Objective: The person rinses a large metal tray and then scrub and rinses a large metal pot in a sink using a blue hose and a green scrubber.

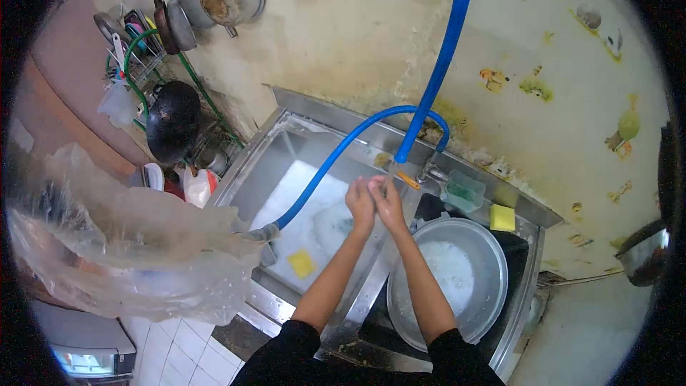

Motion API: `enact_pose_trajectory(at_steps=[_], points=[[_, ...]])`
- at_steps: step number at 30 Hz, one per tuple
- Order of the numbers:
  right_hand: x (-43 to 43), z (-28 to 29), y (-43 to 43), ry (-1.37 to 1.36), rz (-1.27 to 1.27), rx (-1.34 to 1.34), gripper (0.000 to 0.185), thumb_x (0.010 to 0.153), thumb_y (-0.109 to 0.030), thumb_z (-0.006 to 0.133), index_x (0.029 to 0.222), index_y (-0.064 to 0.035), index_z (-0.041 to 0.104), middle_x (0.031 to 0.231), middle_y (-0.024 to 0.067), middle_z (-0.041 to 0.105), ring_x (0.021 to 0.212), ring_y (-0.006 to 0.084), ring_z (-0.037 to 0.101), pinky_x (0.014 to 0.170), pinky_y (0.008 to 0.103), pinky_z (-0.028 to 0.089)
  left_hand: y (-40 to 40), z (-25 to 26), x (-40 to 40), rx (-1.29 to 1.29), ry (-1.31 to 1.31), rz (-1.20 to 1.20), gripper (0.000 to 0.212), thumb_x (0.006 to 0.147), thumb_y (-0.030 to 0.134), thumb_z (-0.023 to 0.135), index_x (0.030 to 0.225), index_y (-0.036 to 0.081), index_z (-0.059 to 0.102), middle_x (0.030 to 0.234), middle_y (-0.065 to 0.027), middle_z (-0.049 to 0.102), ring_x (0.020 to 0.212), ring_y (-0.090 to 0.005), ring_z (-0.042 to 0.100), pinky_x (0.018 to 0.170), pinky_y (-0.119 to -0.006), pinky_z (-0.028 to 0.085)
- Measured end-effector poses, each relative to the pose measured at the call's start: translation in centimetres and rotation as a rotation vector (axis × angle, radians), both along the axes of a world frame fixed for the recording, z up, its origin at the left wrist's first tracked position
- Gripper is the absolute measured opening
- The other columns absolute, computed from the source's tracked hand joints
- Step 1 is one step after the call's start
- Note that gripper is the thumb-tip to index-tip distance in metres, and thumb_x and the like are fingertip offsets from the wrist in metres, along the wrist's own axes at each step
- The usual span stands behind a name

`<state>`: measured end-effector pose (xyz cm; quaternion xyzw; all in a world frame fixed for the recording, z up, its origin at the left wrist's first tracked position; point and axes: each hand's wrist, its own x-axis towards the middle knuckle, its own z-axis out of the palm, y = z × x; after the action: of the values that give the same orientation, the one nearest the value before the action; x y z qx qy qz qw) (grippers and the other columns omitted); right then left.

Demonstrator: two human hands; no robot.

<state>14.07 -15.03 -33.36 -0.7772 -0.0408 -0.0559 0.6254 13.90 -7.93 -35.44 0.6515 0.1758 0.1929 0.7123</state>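
Note:
My left hand (360, 205) and my right hand (387, 202) are brought together, cupped against each other over the near side of the steel sink (249, 158). Just above the right fingers hangs the mouth of a thick blue hose (410, 142), and water appears to run from it onto them. What lies between the palms, if anything, is hidden. Below, the left basin holds white suds (289, 190) and a yellow sponge (302, 263). Beside my right forearm, a large metal pot (490, 300) with foamy water stands in the right basin.
A thinner blue hose (343, 158) arches from the metal tap (431, 169) into a plastic bag (144, 257) at left. On the back ledge sit a clear plastic container (465, 188) and another yellow sponge (502, 218). A black wok (172, 120) hangs by a green rack (201, 83).

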Motion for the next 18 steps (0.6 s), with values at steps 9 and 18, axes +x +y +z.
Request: enact_pose_trajectory(at_steps=[9,18], points=[[0.2,1.5,-1.8,-0.166,-0.206,-0.203,0.027,0.079,-0.009,0.064,0.105,-0.0036,0.062,0.089,0.0144,0.066,0.082,0.0251,0.063,0.075,0.0346,0.047,-3.8,1.8,-1.3,-0.315,-0.154,-0.090,0.038,0.096,0.034,0.046,0.115,0.002,0.052,0.106,-0.0100,0.054,0.101,-0.0210,0.050,0.095,-0.030,0.035],[-0.6,0.8,-1.6,-0.494,-0.029,-0.168,0.022,0.076,-0.008,0.059,0.098,-0.0018,0.058,0.095,0.0179,0.058,0.091,0.0359,0.058,0.077,0.0393,0.046,-1.5,-2.3,1.8,-0.841,0.021,-0.448,0.033,0.091,0.036,0.047,0.103,0.005,0.054,0.097,-0.0087,0.055,0.093,-0.0201,0.056,0.080,-0.035,0.047]])
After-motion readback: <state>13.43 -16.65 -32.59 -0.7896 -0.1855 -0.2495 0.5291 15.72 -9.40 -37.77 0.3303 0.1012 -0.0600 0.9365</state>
